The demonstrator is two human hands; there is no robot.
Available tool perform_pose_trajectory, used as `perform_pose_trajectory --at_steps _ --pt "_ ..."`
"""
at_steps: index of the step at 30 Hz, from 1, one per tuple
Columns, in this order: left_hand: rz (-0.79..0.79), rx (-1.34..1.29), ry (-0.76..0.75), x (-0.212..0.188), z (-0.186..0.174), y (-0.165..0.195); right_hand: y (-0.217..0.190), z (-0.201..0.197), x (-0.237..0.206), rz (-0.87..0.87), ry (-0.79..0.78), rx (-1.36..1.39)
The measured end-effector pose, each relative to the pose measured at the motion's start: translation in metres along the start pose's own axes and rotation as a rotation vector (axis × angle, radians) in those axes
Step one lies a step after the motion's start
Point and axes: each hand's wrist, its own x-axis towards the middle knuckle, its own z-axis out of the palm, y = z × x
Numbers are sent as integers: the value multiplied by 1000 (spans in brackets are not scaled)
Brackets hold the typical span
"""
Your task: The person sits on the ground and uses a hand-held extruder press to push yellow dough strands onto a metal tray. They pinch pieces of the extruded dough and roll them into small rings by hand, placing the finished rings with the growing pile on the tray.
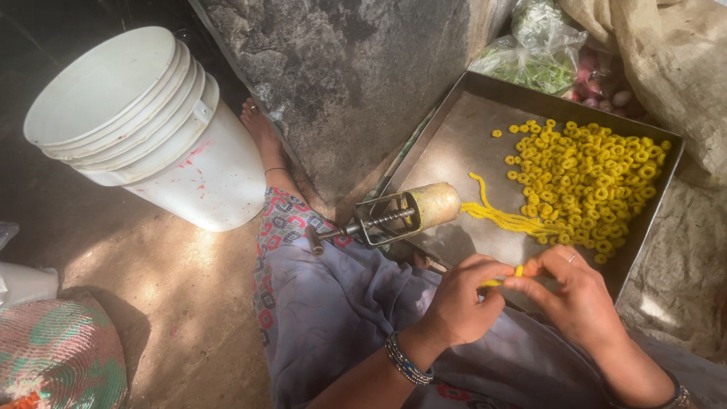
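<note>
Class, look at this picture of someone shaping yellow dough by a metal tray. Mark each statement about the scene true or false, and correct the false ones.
1. Both hands, the left hand and the right hand, pinch a yellow dough strand. True.
2. The metal tray holds many small yellow rings. True.
3. The white buckets stand on the tray. False: they stand on the floor, left of it.
4. The dough press is held in the right hand. False: it lies untouched on the tray's edge.
5. The left wrist wears a beaded bracelet. True.
</note>
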Motion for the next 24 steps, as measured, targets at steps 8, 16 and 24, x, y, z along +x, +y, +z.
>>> perform_pose_trajectory --at_steps 8,16,24 --pt "-217 -237 30 -4 11 -12 11 -25 20 -239 266 -300" --pt "-77 -122 89 -4 17 -5 -13 7 -3 -242 -102 111" --pt "-27 -36 259 2 5 -3 32 22 -7 351 -267 927"
